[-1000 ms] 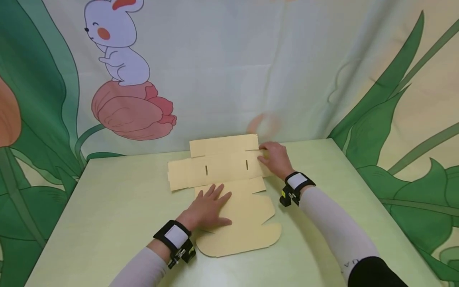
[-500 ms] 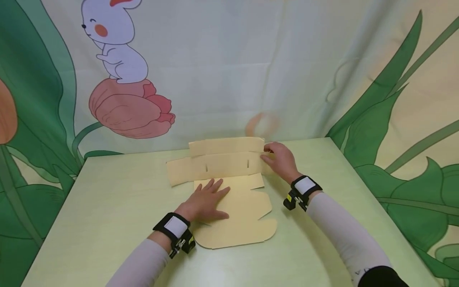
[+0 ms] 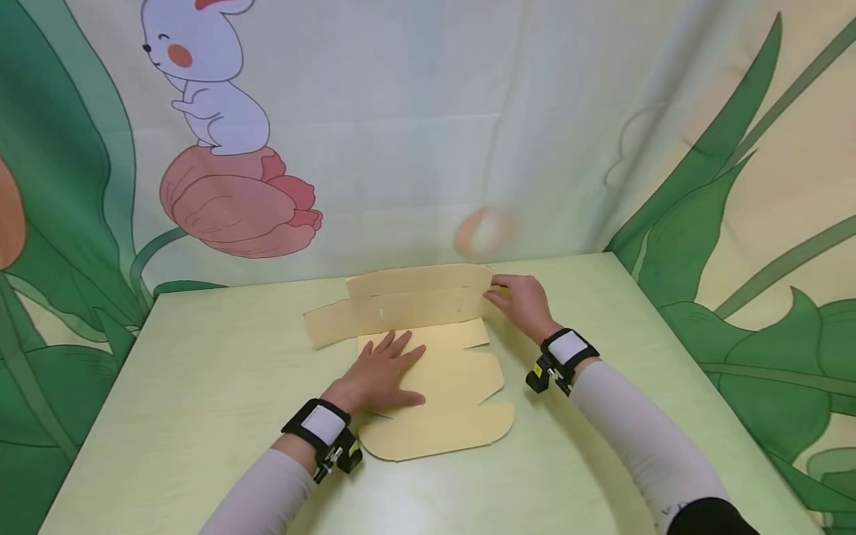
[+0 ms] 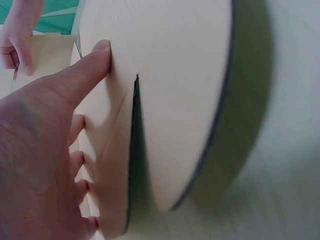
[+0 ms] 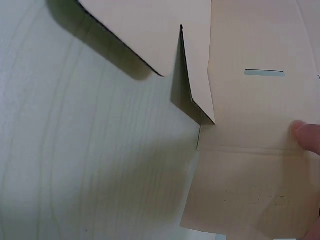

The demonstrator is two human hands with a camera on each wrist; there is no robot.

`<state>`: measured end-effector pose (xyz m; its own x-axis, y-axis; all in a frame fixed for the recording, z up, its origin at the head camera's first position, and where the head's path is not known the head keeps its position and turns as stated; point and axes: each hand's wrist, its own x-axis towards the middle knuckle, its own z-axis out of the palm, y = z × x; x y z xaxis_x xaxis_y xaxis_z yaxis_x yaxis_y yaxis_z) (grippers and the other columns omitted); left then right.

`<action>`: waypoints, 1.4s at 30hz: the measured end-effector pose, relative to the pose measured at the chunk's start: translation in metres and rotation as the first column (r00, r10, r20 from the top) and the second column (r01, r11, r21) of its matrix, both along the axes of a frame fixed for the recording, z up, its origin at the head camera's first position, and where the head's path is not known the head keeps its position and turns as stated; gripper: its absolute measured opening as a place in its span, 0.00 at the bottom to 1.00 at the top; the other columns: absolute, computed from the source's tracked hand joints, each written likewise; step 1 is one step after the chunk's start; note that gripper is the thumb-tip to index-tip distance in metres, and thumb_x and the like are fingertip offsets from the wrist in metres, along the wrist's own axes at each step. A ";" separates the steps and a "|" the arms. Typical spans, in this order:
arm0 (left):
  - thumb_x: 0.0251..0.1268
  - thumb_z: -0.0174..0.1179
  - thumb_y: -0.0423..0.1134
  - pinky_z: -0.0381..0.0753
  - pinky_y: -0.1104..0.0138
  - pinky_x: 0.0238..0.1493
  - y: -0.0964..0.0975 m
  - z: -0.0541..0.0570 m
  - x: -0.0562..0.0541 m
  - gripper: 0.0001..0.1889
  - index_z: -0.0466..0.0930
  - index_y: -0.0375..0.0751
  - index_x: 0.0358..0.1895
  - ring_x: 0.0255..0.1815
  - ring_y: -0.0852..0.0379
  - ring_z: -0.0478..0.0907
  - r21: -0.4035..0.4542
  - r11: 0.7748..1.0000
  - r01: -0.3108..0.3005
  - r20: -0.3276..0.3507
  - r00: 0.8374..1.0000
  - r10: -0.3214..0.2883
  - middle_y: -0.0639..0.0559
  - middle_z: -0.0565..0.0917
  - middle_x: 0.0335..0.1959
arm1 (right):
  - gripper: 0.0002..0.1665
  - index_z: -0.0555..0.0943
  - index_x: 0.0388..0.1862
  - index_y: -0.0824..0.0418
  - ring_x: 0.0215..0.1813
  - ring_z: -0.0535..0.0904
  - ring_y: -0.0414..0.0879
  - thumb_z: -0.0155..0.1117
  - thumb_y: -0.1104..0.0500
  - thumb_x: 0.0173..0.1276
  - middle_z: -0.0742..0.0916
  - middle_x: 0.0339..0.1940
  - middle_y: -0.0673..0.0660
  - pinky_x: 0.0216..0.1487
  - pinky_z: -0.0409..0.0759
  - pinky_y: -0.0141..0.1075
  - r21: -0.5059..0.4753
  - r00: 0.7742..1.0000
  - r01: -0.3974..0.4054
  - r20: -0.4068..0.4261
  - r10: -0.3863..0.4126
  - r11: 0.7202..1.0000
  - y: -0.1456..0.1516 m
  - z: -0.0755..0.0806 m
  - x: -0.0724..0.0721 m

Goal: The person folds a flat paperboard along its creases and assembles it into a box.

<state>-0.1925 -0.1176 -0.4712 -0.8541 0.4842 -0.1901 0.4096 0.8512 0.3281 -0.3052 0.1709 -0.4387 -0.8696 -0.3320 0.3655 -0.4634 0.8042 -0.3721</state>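
Observation:
A flat die-cut cardboard box blank (image 3: 435, 431) lies on the table, its back panel (image 3: 428, 310) tilted up along a crease. Fingers spread, my left hand (image 3: 381, 375) presses on the middle part of the blank. The left wrist view has that hand (image 4: 40, 130) beside a V-shaped cut, its thumb lying on the card. My right hand (image 3: 528, 306) pinches the raised panel at its right end. In the right wrist view, the right thumb (image 5: 307, 136) lies on the panel's face near a crease, below a narrow slot (image 5: 264, 73). The right fingers behind the card are mostly hidden.
The pale green table (image 3: 194, 416) runs back to a cloth backdrop (image 3: 401, 134) printed with a rabbit, flowers and leaves. The strip along the top of the blank stands close to this cloth.
The back panel has tilted up from lying nearly flat, and its slots look narrower. My right hand has shifted slightly right with the panel. The left hand stays pressed on the card.

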 end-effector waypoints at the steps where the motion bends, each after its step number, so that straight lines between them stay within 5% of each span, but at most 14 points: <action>1: 0.58 0.62 0.67 0.46 0.38 0.77 -0.001 -0.001 0.000 0.46 0.57 0.54 0.78 0.83 0.38 0.42 0.004 1.000 -0.003 -0.006 1.000 0.003 0.44 0.50 0.82 | 0.12 0.87 0.41 0.62 0.43 0.88 0.55 0.70 0.55 0.65 0.91 0.41 0.60 0.45 0.83 0.48 0.005 1.000 0.005 0.003 -0.005 1.000 0.000 0.000 0.000; 10: 0.58 0.63 0.66 0.50 0.43 0.79 -0.001 -0.007 0.006 0.44 0.64 0.50 0.75 0.82 0.39 0.49 0.042 0.999 -0.020 -0.087 0.996 0.024 0.42 0.57 0.80 | 0.11 0.87 0.40 0.60 0.41 0.88 0.54 0.72 0.55 0.63 0.92 0.40 0.58 0.43 0.83 0.48 0.042 0.999 0.044 -0.033 -0.043 0.998 -0.003 -0.003 0.000; 14: 0.58 0.67 0.59 0.63 0.48 0.75 0.005 -0.002 0.006 0.37 0.72 0.44 0.68 0.75 0.41 0.64 0.085 0.996 0.036 -0.250 0.968 -0.014 0.40 0.69 0.72 | 0.12 0.88 0.42 0.61 0.44 0.88 0.55 0.72 0.55 0.63 0.91 0.42 0.58 0.46 0.83 0.48 0.034 0.998 0.048 -0.032 -0.047 0.998 -0.002 -0.003 0.000; 15: 0.59 0.68 0.57 0.66 0.49 0.73 0.007 0.002 0.005 0.34 0.74 0.44 0.66 0.73 0.42 0.68 0.091 0.994 0.056 -0.317 0.948 -0.025 0.41 0.73 0.70 | 0.12 0.88 0.42 0.60 0.44 0.88 0.55 0.72 0.55 0.63 0.91 0.42 0.58 0.46 0.84 0.48 0.036 0.998 0.051 -0.028 -0.050 0.998 -0.002 -0.004 0.000; 17: 0.60 0.69 0.51 0.73 0.51 0.67 0.012 0.014 -0.001 0.28 0.77 0.43 0.62 0.66 0.45 0.74 0.110 0.990 0.091 -0.476 0.879 -0.028 0.44 0.78 0.63 | 0.12 0.87 0.42 0.60 0.45 0.88 0.54 0.71 0.55 0.64 0.91 0.43 0.58 0.45 0.84 0.47 0.040 0.998 0.051 -0.026 -0.050 0.998 -0.002 -0.004 0.000; 22: 0.58 0.71 0.37 0.78 0.55 0.61 0.021 0.054 -0.026 0.25 0.77 0.40 0.59 0.57 0.48 0.79 0.157 0.982 0.106 -0.763 0.644 0.053 0.46 0.81 0.56 | 0.09 0.87 0.39 0.59 0.42 0.88 0.53 0.71 0.55 0.64 0.92 0.40 0.57 0.42 0.84 0.46 0.038 0.998 0.045 -0.044 -0.043 0.998 -0.002 -0.004 0.001; 23: 0.57 0.71 0.36 0.78 0.56 0.62 0.023 0.061 -0.031 0.26 0.76 0.39 0.60 0.58 0.48 0.78 0.162 0.982 0.094 -0.787 0.612 0.071 0.45 0.81 0.57 | 0.09 0.87 0.38 0.59 0.41 0.88 0.53 0.71 0.55 0.64 0.92 0.39 0.57 0.41 0.84 0.46 0.038 0.998 0.044 -0.048 -0.042 0.998 -0.002 -0.004 0.001; 25: 0.57 0.71 0.35 0.75 0.56 0.66 0.025 0.074 -0.040 0.29 0.73 0.37 0.63 0.62 0.47 0.77 0.149 0.988 0.046 -0.804 0.587 0.094 0.43 0.79 0.60 | 0.09 0.87 0.38 0.58 0.40 0.88 0.53 0.72 0.55 0.63 0.92 0.39 0.57 0.41 0.84 0.46 0.037 0.998 0.044 -0.053 -0.042 0.998 -0.002 -0.004 0.002; 27: 0.59 0.71 0.38 0.70 0.55 0.71 0.028 0.084 -0.048 0.33 0.70 0.36 0.67 0.67 0.46 0.73 0.114 0.993 -0.014 -0.784 0.613 0.099 0.42 0.76 0.65 | 0.08 0.86 0.37 0.58 0.39 0.88 0.52 0.72 0.55 0.63 0.92 0.38 0.57 0.39 0.84 0.46 0.041 0.998 0.044 -0.056 -0.041 0.998 -0.002 -0.004 0.003; 32: 0.65 0.66 0.45 0.66 0.53 0.74 0.031 0.093 -0.062 0.33 0.66 0.37 0.71 0.71 0.46 0.71 0.027 0.992 -0.121 -0.628 0.770 0.111 0.43 0.75 0.69 | 0.07 0.85 0.34 0.58 0.36 0.88 0.51 0.72 0.56 0.63 0.92 0.36 0.56 0.37 0.83 0.45 0.044 0.997 0.050 -0.056 -0.048 0.998 0.001 -0.004 0.003; 34: 0.67 0.64 0.45 0.71 0.54 0.70 0.030 0.091 -0.065 0.30 0.69 0.39 0.69 0.67 0.47 0.75 0.030 0.991 -0.131 -0.586 0.801 0.123 0.44 0.78 0.66 | 0.07 0.86 0.35 0.59 0.38 0.88 0.52 0.72 0.56 0.63 0.92 0.37 0.56 0.39 0.83 0.45 0.046 0.997 0.048 -0.054 -0.046 0.998 0.001 -0.005 0.003; 37: 0.66 0.65 0.42 0.79 0.55 0.61 0.027 0.084 -0.066 0.24 0.75 0.41 0.63 0.59 0.48 0.81 0.077 0.990 -0.118 -0.590 0.795 0.140 0.46 0.84 0.58 | 0.09 0.86 0.37 0.60 0.41 0.88 0.53 0.72 0.56 0.63 0.92 0.38 0.57 0.42 0.84 0.46 0.053 0.998 0.038 -0.054 -0.035 0.998 0.001 -0.006 0.003; 42: 0.64 0.66 0.36 0.83 0.57 0.50 0.026 0.080 -0.064 0.16 0.81 0.42 0.55 0.48 0.49 0.86 0.155 0.984 -0.088 -0.646 0.744 0.168 0.47 0.88 0.49 | 0.07 0.86 0.34 0.58 0.39 0.89 0.51 0.72 0.55 0.63 0.92 0.37 0.55 0.41 0.85 0.45 0.063 0.997 0.026 -0.073 -0.021 0.998 0.001 -0.006 0.002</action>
